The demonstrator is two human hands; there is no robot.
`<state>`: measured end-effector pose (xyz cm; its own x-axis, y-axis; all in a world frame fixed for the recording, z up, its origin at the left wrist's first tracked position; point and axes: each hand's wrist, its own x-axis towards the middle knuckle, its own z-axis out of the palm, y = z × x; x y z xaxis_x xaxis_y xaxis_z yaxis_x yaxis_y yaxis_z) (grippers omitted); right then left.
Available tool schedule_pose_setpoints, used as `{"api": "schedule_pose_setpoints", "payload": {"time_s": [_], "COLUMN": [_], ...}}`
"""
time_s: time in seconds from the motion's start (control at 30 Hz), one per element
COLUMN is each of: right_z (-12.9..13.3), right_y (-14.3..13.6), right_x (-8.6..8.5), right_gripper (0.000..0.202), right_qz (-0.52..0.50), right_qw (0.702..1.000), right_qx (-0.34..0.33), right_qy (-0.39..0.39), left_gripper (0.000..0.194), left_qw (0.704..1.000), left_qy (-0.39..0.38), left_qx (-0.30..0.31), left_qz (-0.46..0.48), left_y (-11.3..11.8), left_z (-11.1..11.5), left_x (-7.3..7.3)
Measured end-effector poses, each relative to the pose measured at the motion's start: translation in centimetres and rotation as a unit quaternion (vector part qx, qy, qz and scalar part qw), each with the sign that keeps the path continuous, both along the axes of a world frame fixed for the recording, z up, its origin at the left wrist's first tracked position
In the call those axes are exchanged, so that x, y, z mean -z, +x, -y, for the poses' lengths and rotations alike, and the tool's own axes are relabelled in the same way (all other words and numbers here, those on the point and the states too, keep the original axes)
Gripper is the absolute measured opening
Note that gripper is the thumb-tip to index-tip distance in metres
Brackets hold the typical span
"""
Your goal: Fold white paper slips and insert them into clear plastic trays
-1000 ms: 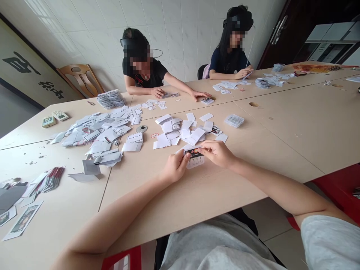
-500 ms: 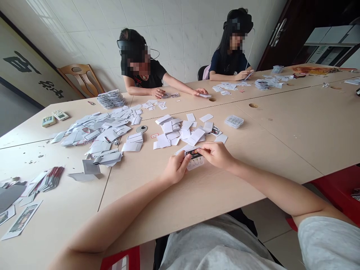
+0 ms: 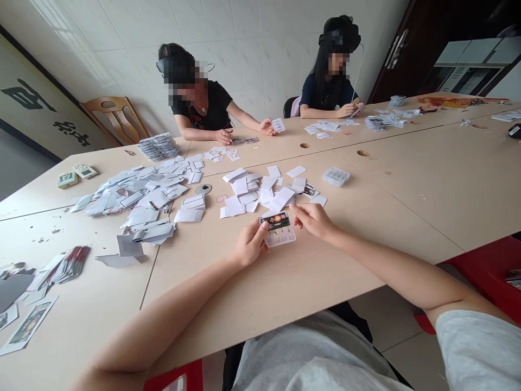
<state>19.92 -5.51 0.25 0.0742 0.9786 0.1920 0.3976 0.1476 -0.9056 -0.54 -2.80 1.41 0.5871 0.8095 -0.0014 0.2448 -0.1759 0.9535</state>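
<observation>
My left hand point(image 3: 251, 243) grips the left side of a small clear case point(image 3: 280, 234), its thumb on top. A black label with an orange mark lies across the upper part of the case, and several hooks show below it. Just off the case's upper right corner is my right hand point(image 3: 311, 220), its fingers bent together; whether anything small is between them is hidden. Beyond both hands lies a loose pile of white folded cards point(image 3: 266, 190). A stack of clear cases point(image 3: 336, 176) sits to the right of that pile.
Left on the table point(image 3: 211, 288) are a large heap of white packets point(image 3: 134, 187), a bundle of red-edged cards point(image 3: 73, 264) and two remotes point(image 3: 84, 171). Across the table sit two people, one holding up a clear case point(image 3: 278, 125).
My right hand has come off the label and moved slightly right, leaving more of the case's front showing. The person opposite at left has raised a clear case from the table.
</observation>
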Motion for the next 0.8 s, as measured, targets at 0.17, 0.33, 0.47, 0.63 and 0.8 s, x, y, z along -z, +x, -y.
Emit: {"api": "schedule_pose_setpoints", "payload": {"time_s": [0.17,0.33,0.47,0.63,0.8], "right_z": [0.8,1.4,1.5,1.7,1.9], "right_y": [-1.0,-2.2,-2.2,-1.6,-1.1], "right_x": [-0.6,-1.1,-0.9,-0.5,-0.9], "right_gripper": [0.058,0.046,0.048,0.059,0.066], "right_qz": [-0.131,-0.064,-0.092,-0.113,-0.089], "right_qw": [0.985,0.990,0.977,0.973,0.972], "right_qx": [-0.102,-0.112,-0.165,-0.171,-0.189], "right_qy": [-0.051,-0.065,-0.096,-0.103,-0.106], "left_gripper": [0.043,0.041,0.040,0.040,0.041], "left_qw": [0.999,0.996,0.989,0.980,0.979], "left_qy": [-0.036,-0.074,-0.112,-0.152,-0.161], "left_qx": [0.000,0.053,0.094,0.124,0.120], "left_qz": [0.023,0.023,0.037,0.039,0.032], "left_y": [0.4,0.6,0.5,0.4,0.5], "left_z": [0.2,0.6,0.6,0.3,0.1], "left_x": [0.0,0.4,0.3,-0.3,-0.6]}}
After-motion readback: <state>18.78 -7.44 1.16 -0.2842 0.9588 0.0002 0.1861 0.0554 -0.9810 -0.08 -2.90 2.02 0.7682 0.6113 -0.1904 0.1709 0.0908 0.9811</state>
